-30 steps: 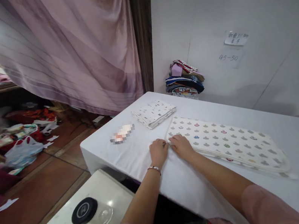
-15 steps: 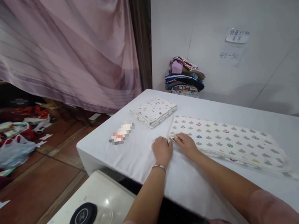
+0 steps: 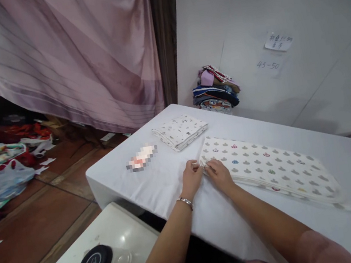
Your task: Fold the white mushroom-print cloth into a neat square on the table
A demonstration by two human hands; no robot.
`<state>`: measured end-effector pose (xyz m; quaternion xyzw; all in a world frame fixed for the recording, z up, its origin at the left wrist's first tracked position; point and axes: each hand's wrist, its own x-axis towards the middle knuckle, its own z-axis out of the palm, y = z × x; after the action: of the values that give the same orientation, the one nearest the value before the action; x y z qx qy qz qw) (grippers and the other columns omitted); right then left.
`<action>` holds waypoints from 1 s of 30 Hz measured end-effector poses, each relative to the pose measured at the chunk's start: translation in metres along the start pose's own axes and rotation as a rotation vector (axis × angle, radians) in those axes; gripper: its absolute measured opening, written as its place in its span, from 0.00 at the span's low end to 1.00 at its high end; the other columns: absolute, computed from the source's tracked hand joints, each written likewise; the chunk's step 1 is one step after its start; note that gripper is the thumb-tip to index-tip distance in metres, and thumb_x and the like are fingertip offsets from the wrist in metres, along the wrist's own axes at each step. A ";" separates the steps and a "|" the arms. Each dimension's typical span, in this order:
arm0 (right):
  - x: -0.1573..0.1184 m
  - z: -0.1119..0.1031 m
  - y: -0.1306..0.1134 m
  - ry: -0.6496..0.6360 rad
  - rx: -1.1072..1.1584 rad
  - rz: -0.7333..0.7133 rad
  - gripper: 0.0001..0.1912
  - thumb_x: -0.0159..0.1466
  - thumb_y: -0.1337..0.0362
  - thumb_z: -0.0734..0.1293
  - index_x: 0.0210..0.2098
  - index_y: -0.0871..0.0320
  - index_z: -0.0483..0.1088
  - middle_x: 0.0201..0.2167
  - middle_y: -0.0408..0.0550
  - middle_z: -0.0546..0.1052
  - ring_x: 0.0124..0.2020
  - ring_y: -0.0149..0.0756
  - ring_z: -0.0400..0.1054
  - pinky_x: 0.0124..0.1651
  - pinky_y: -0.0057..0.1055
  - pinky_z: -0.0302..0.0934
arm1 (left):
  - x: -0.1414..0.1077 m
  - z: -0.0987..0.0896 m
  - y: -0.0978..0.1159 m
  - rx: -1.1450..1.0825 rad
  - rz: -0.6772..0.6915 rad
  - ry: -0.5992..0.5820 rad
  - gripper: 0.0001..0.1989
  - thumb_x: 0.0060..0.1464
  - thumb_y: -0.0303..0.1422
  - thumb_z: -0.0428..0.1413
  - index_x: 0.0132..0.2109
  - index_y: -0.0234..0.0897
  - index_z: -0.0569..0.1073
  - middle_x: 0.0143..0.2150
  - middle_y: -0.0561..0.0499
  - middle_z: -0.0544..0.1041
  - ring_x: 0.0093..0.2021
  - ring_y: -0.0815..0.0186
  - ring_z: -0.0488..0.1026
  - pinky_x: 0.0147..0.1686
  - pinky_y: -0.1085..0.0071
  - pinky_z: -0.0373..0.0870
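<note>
Now that our left hand (image 3: 192,179), lately just alongside, joins our right hand (image 3: 220,176), fingers of both seemingly pinching a corner of the patterned cloth (image 3: 269,169), we judge that edge steadier; location: right of the folded bundle (image 3: 180,132)

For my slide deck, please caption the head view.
Left hand and right hand at the left end of the larger printed cloth on a white table.

Long cloth (image 3: 258,164): cream-white, grey motifs, few red, blue, green. Tablecloth (image 3: 158,190): white. Curtain (image 3: 97,50): mauve.
</note>
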<state>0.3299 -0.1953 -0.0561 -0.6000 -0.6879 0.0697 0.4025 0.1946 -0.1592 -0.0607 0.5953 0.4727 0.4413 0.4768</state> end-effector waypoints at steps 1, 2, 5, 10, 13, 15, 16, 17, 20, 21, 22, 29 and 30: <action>-0.001 0.000 0.000 0.004 0.007 -0.009 0.11 0.64 0.59 0.59 0.36 0.55 0.71 0.37 0.49 0.73 0.41 0.38 0.65 0.45 0.35 0.59 | 0.001 0.000 -0.002 -0.046 -0.003 -0.017 0.15 0.50 0.33 0.55 0.45 0.37 0.65 0.34 0.51 0.76 0.32 0.68 0.72 0.34 0.71 0.67; -0.001 0.000 -0.001 0.005 0.015 -0.012 0.11 0.64 0.59 0.59 0.36 0.55 0.71 0.37 0.49 0.74 0.41 0.39 0.65 0.46 0.35 0.59 | 0.001 0.000 -0.004 -0.071 0.000 -0.029 0.16 0.49 0.33 0.56 0.46 0.37 0.65 0.34 0.51 0.76 0.32 0.68 0.72 0.34 0.71 0.67; -0.001 -0.001 -0.002 -0.006 0.043 0.013 0.10 0.62 0.58 0.61 0.37 0.55 0.71 0.37 0.49 0.73 0.41 0.39 0.65 0.46 0.36 0.60 | 0.002 0.000 -0.007 -0.061 0.013 -0.021 0.17 0.47 0.33 0.58 0.46 0.37 0.67 0.35 0.51 0.75 0.32 0.69 0.72 0.36 0.71 0.68; 0.002 -0.003 0.000 -0.024 0.140 0.062 0.08 0.61 0.60 0.62 0.34 0.55 0.72 0.35 0.47 0.73 0.38 0.37 0.66 0.42 0.33 0.60 | 0.004 0.002 -0.012 -0.081 0.018 -0.012 0.16 0.48 0.33 0.58 0.45 0.38 0.69 0.34 0.51 0.76 0.32 0.68 0.73 0.37 0.70 0.69; 0.004 -0.004 0.000 -0.009 0.214 0.092 0.09 0.61 0.60 0.61 0.31 0.55 0.71 0.31 0.45 0.73 0.34 0.35 0.66 0.38 0.31 0.60 | 0.005 0.003 -0.017 -0.084 0.029 -0.006 0.15 0.48 0.34 0.58 0.45 0.38 0.70 0.34 0.51 0.76 0.32 0.68 0.73 0.37 0.70 0.69; 0.005 -0.005 -0.002 0.051 0.253 0.113 0.10 0.62 0.60 0.60 0.29 0.55 0.71 0.30 0.45 0.73 0.33 0.35 0.66 0.37 0.31 0.60 | 0.005 0.004 -0.019 -0.083 0.036 0.001 0.15 0.49 0.34 0.58 0.45 0.38 0.69 0.34 0.50 0.76 0.32 0.68 0.73 0.37 0.70 0.69; 0.005 -0.006 -0.003 0.086 0.262 0.120 0.11 0.63 0.59 0.60 0.29 0.56 0.70 0.30 0.45 0.72 0.34 0.35 0.66 0.38 0.31 0.60 | 0.005 0.004 -0.020 -0.084 0.041 0.004 0.15 0.50 0.34 0.57 0.46 0.38 0.69 0.34 0.50 0.76 0.32 0.68 0.73 0.37 0.70 0.69; 0.005 -0.006 -0.004 0.107 0.260 0.117 0.12 0.63 0.59 0.59 0.29 0.56 0.70 0.30 0.45 0.72 0.34 0.35 0.66 0.38 0.31 0.60 | 0.006 0.004 -0.021 -0.085 0.046 0.006 0.15 0.50 0.34 0.57 0.46 0.38 0.69 0.34 0.50 0.76 0.32 0.68 0.73 0.36 0.69 0.69; 0.002 -0.008 -0.006 0.046 0.175 0.054 0.11 0.64 0.61 0.59 0.30 0.55 0.70 0.32 0.45 0.73 0.36 0.36 0.66 0.40 0.32 0.60 | 0.006 0.005 -0.023 -0.101 0.047 0.011 0.14 0.49 0.33 0.57 0.45 0.38 0.70 0.34 0.50 0.76 0.32 0.68 0.73 0.36 0.70 0.69; 0.001 -0.008 -0.006 0.005 0.129 0.028 0.10 0.63 0.61 0.59 0.31 0.55 0.70 0.32 0.46 0.73 0.36 0.36 0.66 0.41 0.32 0.60 | 0.007 0.005 -0.024 -0.112 0.044 0.013 0.14 0.49 0.33 0.57 0.45 0.38 0.70 0.34 0.51 0.76 0.32 0.68 0.73 0.36 0.70 0.69; 0.000 -0.007 -0.006 -0.028 0.080 0.005 0.08 0.63 0.62 0.60 0.33 0.55 0.70 0.34 0.46 0.73 0.37 0.37 0.65 0.42 0.33 0.59 | 0.007 0.005 -0.024 -0.123 0.040 0.013 0.14 0.49 0.32 0.58 0.45 0.38 0.70 0.34 0.51 0.76 0.32 0.68 0.73 0.36 0.70 0.69; 0.000 -0.002 0.000 -0.067 -0.061 -0.042 0.07 0.63 0.63 0.60 0.37 0.55 0.69 0.37 0.48 0.72 0.40 0.39 0.64 0.44 0.35 0.59 | 0.007 0.006 -0.023 -0.177 0.047 -0.016 0.15 0.48 0.31 0.58 0.45 0.38 0.70 0.35 0.51 0.76 0.32 0.68 0.73 0.37 0.70 0.70; 0.000 -0.002 0.001 -0.067 -0.055 -0.036 0.07 0.63 0.63 0.59 0.37 0.55 0.69 0.36 0.48 0.72 0.40 0.38 0.64 0.44 0.35 0.59 | 0.006 0.005 -0.022 -0.177 0.051 -0.022 0.15 0.48 0.30 0.58 0.45 0.38 0.69 0.35 0.51 0.76 0.32 0.68 0.73 0.38 0.70 0.69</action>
<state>0.3315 -0.1957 -0.0552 -0.5959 -0.7133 0.0635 0.3636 0.1976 -0.1515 -0.0823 0.5677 0.4113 0.4867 0.5213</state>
